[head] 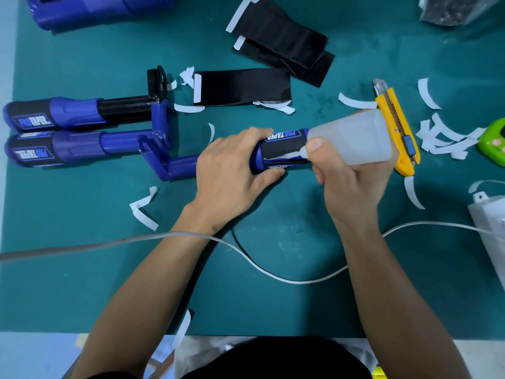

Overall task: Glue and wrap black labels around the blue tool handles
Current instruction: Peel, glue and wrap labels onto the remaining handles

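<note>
Head-camera view looking down on a green cutting mat point(273, 305). At the centre, the left hand point(232, 165) grips a blue tool handle point(284, 149), fingers curled over its far side and thumb on its near side. The handle lies sideways just above the mat, wrapped in a black label point(281, 153) printed "PRO TAPER". The right hand point(352, 181) holds a translucent glue bottle point(352, 138), thumb pressed near its neck and fingers wrapped beneath. The bottle is tipped left, and its nozzle point(296, 154) meets the label along a pale edge.

To the left, two finished blue tools point(54, 113) lie side by side, their labelled ends close to the mat's left edge and their blue brackets near the left hand. Another blue tool point(95, 9) is cut off by the top edge. Beyond the hands, one black label sheet point(243, 87) lies flat, and a loose pile of black sheets point(287, 47) sits farther back. A yellow utility knife point(396, 129) lies just behind the bottle, partly hidden by it. White backing strips point(442, 138) are scattered around, thickest at the right, beside a green object point(492, 143) cropped by the frame. A white device point(489, 222) sits at the right edge.

The widest open stretch of mat lies between and beside the forearms, down to the mat's near edge, crossed only by a white cable point(273, 272) looping under both arms.
</note>
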